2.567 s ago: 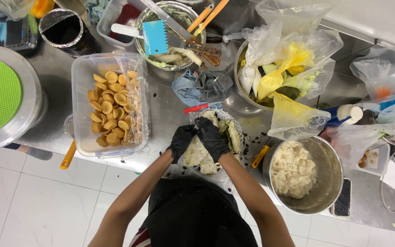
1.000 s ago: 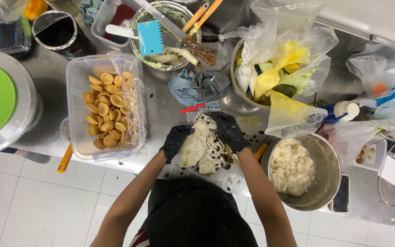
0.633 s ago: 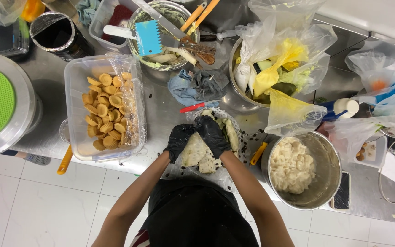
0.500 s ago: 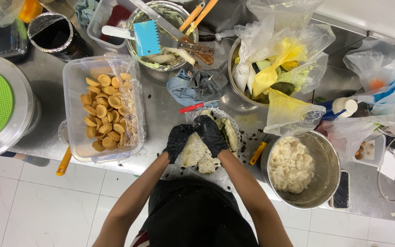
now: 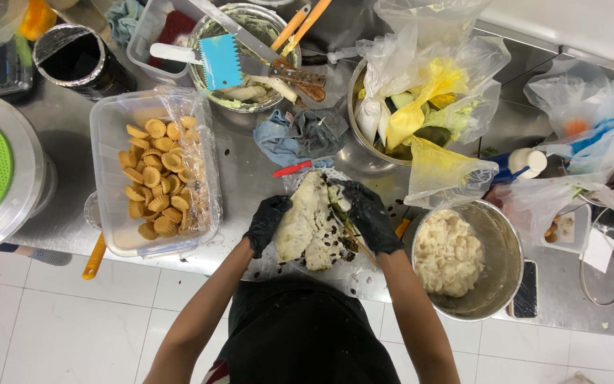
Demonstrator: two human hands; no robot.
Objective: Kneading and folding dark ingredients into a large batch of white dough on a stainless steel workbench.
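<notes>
Gloved hands, left hand (image 5: 268,222) and right hand (image 5: 369,215) gripping pale dough (image 5: 305,226), steel counter (image 5: 250,167).

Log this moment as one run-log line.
left hand: gloved, on dough slab | right hand: gloved, on dough's right edge | nearby: tub of tart shells, steel bowl of mash

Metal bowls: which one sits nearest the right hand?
The steel bowl of pale mash, just beside the right hand. The bowl stuffed with plastic bags and the bowl with the blue scraper sit farther back.
</notes>
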